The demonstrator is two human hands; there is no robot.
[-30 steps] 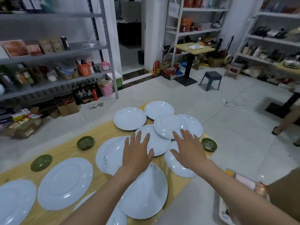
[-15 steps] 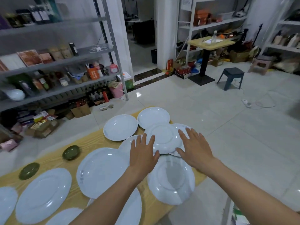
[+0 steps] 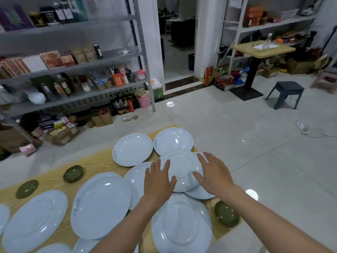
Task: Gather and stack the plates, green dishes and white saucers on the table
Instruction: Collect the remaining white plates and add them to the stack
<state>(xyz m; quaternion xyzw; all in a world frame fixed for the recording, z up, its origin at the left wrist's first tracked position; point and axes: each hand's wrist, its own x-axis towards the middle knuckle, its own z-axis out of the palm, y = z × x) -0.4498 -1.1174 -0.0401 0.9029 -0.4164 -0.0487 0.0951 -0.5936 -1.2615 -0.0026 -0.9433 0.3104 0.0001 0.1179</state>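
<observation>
Over the last second both hands have travelled up the worktop [image 3: 102, 161] to the top plate [image 3: 182, 168], which rides on the overlapped cluster at the far end. The left hand [image 3: 158, 181] now lies at the top plate's left rim and the right hand [image 3: 213, 172] at its right rim, thumbs reaching inward over its face. A second ago they hung over plates nearer the person. Both are released, with fingers straight and spread and nothing grasped. Whether they press the rim or hover just above it cannot be told. The top plate looks unlifted. It overlaps a left plate [image 3: 138, 178] and a right plate [image 3: 200, 193], with a near plate [image 3: 182, 225] just behind it toward the person and two far plates [image 3: 173, 141] just beyond it. One green dish [image 3: 226, 213] sits to its near right and well apart, and two left dishes [image 3: 73, 173] lie farther off to its left. The hands bracketing the top plate suggest it is the first to be picked up as the seed of a stack. No stack is built yet, so the gathering looks barely begun.
</observation>
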